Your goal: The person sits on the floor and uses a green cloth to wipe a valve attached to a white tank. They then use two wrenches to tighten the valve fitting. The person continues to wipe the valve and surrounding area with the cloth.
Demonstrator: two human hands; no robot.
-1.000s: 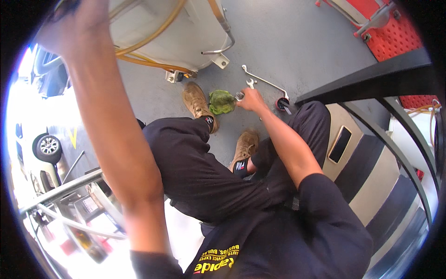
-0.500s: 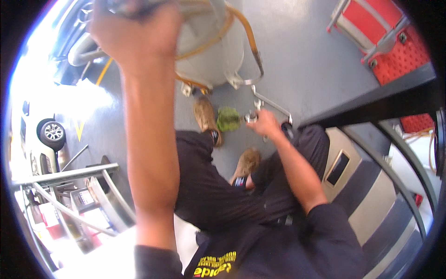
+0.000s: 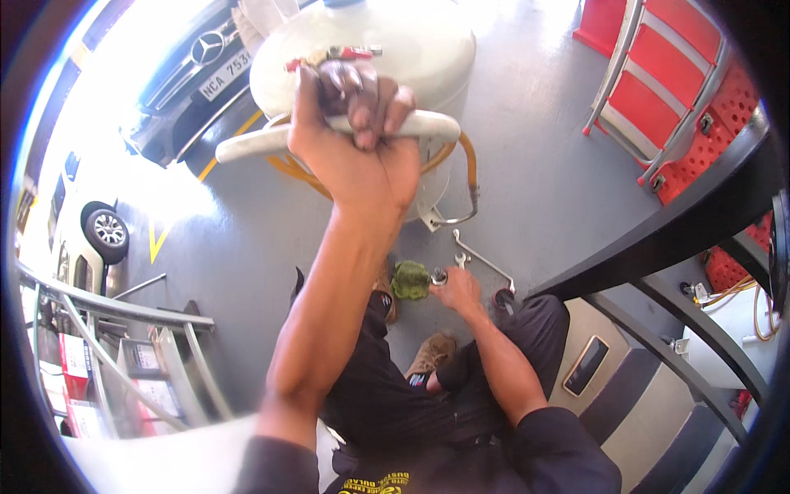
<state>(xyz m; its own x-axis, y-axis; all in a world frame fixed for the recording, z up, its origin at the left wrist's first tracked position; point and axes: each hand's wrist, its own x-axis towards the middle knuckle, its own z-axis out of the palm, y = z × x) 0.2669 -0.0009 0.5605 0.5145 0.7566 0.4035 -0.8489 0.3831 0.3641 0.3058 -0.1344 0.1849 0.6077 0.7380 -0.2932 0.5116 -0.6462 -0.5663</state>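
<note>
My left hand (image 3: 354, 123) is raised in front of the white tank (image 3: 370, 41), over its white tubular handle (image 3: 440, 125). Its fingers are curled in, and what they close on, if anything, is hard to make out. Just beyond the fingertips is a red-handled valve (image 3: 354, 53) on the tank. Lower down, my right hand (image 3: 458, 290) grips a shiny metal piece with a round end (image 3: 439, 277). A crumpled green cloth (image 3: 410, 281) lies to its left. On the floor past the hand are an open-ended wrench (image 3: 462, 261) and a long bent-ended wrench (image 3: 485, 263).
A yellow-brown hose (image 3: 471, 169) loops around the tank. Dark metal railing (image 3: 658, 222) crosses the right side, above a padded seat with a phone (image 3: 587, 365) on it. Red steps (image 3: 679, 62) stand far right. A metal rack (image 3: 123, 311) and parked cars (image 3: 193, 90) are at left.
My left hand has come down and right, and its curled fingers now show. The view has shifted so more of the tank appears. My right hand still holds the metal piece.
</note>
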